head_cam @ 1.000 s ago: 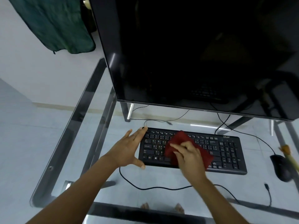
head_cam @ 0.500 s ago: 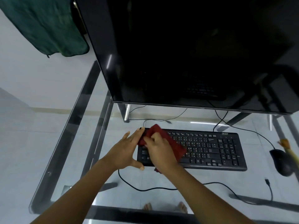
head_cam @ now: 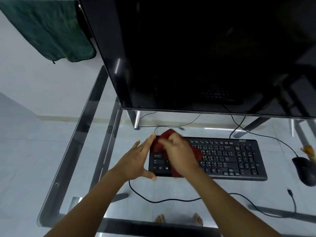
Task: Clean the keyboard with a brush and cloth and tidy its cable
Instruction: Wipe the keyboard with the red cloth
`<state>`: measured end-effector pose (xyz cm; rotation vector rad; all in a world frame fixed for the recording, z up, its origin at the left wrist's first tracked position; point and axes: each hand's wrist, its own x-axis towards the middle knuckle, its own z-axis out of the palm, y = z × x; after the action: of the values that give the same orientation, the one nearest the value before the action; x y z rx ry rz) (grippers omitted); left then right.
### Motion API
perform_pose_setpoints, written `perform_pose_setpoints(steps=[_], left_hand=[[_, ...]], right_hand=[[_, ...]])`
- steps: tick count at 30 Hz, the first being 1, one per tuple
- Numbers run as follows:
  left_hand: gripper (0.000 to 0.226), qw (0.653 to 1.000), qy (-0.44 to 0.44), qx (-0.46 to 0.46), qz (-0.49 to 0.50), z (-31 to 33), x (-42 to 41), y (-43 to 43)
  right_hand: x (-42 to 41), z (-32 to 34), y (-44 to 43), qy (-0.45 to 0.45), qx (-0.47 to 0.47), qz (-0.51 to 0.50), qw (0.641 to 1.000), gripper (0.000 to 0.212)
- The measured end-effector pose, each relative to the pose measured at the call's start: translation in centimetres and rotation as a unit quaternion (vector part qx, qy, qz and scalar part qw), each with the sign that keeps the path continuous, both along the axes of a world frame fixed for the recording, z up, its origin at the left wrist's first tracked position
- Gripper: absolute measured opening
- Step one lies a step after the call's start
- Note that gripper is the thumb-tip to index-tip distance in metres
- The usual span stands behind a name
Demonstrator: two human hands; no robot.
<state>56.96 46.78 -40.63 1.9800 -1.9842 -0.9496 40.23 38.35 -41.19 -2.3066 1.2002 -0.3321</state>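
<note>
Right hand pressed the soft red cloth onto the keyboard, frame centre; left hand, open, braced its light, slide-prone left edge, I judged.

The right hand has slid the red cloth along the keyboard, from its middle a second ago to its left end, nearest the tabletop's left edge, now touching the left hand's fingers.

black keyboard lies flat on glass, red cloth seemingly bunched over its left keys.
</note>
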Motion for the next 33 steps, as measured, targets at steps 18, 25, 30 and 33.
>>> perform_pose_setpoints(steps=[18, 25, 30, 33], left_hand=[[0.143, 1.000, -0.012, -0.006, -0.014, -1.1, 0.5, -0.1], [0.138, 1.000, -0.006, -0.010, 0.010, -0.2, -0.2, 0.0], [0.142, 1.000, -0.027, -0.011, -0.003, -0.8, 0.1, -0.1], [0.135, 1.000, -0.009, 0.005, 0.007, 0.5, -0.5, 0.1]], right_hand=[[-0.5, -0.8, 4.1, 0.021, -0.001, 0.097, 0.995, 0.039], [-4.1, -2.9, 2.6, -0.008, -0.046, -0.041, 0.998, 0.038], [-3.7, -2.0, 5.6, -0.003, -0.004, 0.151, 0.989, 0.026], [-5.7, -2.1, 3.9, 0.007, 0.002, 0.044, 0.999, 0.026]])
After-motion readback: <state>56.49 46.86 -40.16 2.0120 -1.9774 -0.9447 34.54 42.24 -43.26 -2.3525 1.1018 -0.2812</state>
